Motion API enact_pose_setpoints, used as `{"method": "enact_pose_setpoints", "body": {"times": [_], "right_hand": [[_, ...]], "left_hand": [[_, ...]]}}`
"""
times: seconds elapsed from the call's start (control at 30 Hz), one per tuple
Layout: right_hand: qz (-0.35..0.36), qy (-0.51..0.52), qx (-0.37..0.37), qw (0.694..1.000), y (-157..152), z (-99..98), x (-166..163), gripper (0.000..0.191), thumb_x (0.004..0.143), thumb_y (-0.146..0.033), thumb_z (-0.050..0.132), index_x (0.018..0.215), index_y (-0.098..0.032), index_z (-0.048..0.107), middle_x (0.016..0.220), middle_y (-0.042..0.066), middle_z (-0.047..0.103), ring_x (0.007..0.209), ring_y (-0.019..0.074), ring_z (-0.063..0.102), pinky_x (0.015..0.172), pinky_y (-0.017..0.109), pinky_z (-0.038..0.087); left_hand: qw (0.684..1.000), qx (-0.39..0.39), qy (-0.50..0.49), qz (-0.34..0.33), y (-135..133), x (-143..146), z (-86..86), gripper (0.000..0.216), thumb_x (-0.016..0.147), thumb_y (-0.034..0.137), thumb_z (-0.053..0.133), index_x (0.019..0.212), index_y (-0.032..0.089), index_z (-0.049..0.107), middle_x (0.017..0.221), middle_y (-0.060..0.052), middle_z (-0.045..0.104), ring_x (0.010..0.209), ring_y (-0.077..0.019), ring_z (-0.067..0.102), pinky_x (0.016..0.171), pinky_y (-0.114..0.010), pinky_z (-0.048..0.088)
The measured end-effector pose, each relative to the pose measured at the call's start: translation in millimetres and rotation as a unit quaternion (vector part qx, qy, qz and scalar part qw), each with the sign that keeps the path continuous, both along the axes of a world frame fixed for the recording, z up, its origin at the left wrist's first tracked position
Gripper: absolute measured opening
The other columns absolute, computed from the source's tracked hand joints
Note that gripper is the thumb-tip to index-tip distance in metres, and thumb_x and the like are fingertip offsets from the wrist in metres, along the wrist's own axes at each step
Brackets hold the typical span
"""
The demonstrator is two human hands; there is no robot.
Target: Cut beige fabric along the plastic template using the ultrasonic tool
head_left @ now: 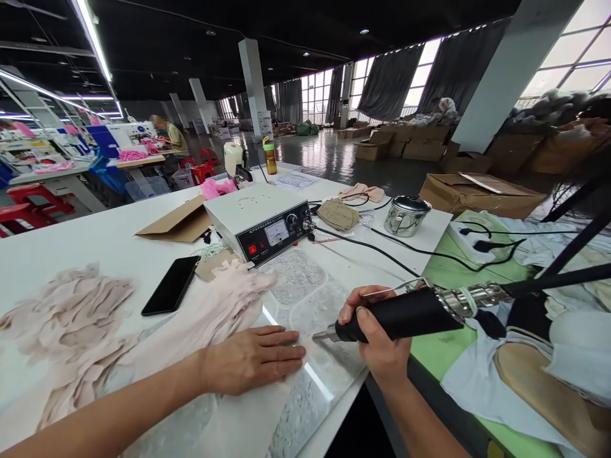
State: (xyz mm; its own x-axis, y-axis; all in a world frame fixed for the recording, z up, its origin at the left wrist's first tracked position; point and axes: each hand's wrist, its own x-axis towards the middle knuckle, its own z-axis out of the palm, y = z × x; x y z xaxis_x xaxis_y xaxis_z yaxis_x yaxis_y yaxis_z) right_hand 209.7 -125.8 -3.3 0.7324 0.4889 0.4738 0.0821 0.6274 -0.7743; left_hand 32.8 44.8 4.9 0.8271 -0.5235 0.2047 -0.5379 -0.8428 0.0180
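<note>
My left hand (255, 361) lies flat, fingers stretched out, on pale pink fabric (238, 413) spread over a clear, patterned sheet (305, 407). In my right hand (382, 343) is a black ultrasonic handpiece (405, 316), my fingers wrapped round its barrel and by its metal lever. Its metal tip points left, close to my left fingertips, at the fabric; I cannot tell whether it touches. A cable runs from the tool's rear end to the right. Behind the sheet stands a control box (267, 222) with a dial meter and a red switch.
Crumpled pink fabric (71, 312) and a black phone (170, 286) lie to the left. Beyond are a brown cardboard piece (174, 219), a metal cup (405, 216), a bottle (270, 158) and cables. A green surface (439, 343) with white garments adjoins the table's right edge. Someone sits at far left.
</note>
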Motion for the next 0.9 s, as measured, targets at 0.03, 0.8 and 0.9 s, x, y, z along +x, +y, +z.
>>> {"method": "enact_pose_setpoints", "body": {"times": [0.03, 0.8, 0.9], "right_hand": [[0.000, 0.001, 0.002, 1.000, 0, 0.1, 0, 0.008, 0.089, -0.027, 0.062, 0.096, -0.024, 0.059, 0.077, -0.002, 0.060, 0.062, 0.0131, 0.058, 0.062, 0.032, 0.050], [-0.023, 0.020, -0.008, 0.999, -13, 2.1, -3, 0.014, 0.082, -0.028, 0.066, 0.093, -0.023, 0.059, 0.081, -0.002, 0.058, 0.058, 0.0125, 0.058, 0.057, 0.033, 0.054], [-0.043, 0.020, -0.015, 0.999, -12, 4.6, -3, 0.015, 0.080, -0.028, 0.068, 0.091, -0.023, 0.060, 0.078, -0.002, 0.059, 0.056, 0.0126, 0.058, 0.056, 0.033, 0.053]], "left_hand": [[1.000, 0.002, -0.004, 0.000, 0, -1, 0.0, 0.031, 0.105, 0.020, 0.044, 0.131, 0.011, 0.057, 0.138, -0.010, 0.059, 0.140, -0.0231, 0.042, 0.119, -0.039, 0.035], [0.998, -0.049, 0.030, -0.006, 6, 6, -1.4, 0.030, 0.104, 0.029, 0.047, 0.127, 0.014, 0.059, 0.138, -0.010, 0.059, 0.138, -0.0234, 0.045, 0.119, -0.037, 0.033], [0.996, -0.064, 0.063, 0.001, 7, 6, -1.9, 0.031, 0.103, 0.030, 0.049, 0.130, 0.017, 0.057, 0.139, -0.010, 0.058, 0.139, -0.0232, 0.044, 0.119, -0.038, 0.033]]}}
